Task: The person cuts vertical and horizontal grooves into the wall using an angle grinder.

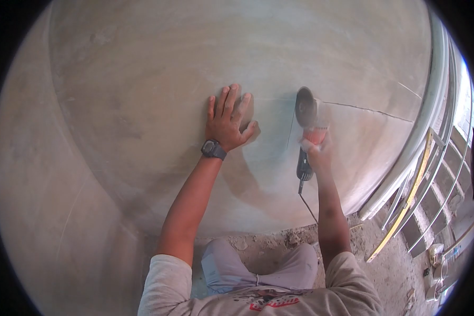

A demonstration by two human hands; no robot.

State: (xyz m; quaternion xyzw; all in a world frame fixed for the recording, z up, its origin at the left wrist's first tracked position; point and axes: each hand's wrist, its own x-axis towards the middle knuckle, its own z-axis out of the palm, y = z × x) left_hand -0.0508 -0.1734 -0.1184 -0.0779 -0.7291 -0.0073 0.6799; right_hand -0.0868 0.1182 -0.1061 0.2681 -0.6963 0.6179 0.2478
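Note:
My left hand [227, 122] lies flat on the plastered wall [142, 105], fingers spread and pointing up, with a dark watch on the wrist. My right hand [319, 151] is wrapped round the red and black body of an angle grinder [312, 136]. The grinder stands upright, its disc [305, 107] at the wall's surface near a thin pencil-like line. Dust hazes the area around the disc. From the disc's right side a dark cut groove [367, 109] runs along the wall. A power cord [308, 207] hangs from the grinder's lower end.
At the right, a yellow straightedge [403, 210] and several thin metal lengths [432, 181] lean by the wall's edge. Beyond are pale buckets [436, 274]. Rubble covers the floor [384, 279]. Another wall [52, 200] meets this one at the left.

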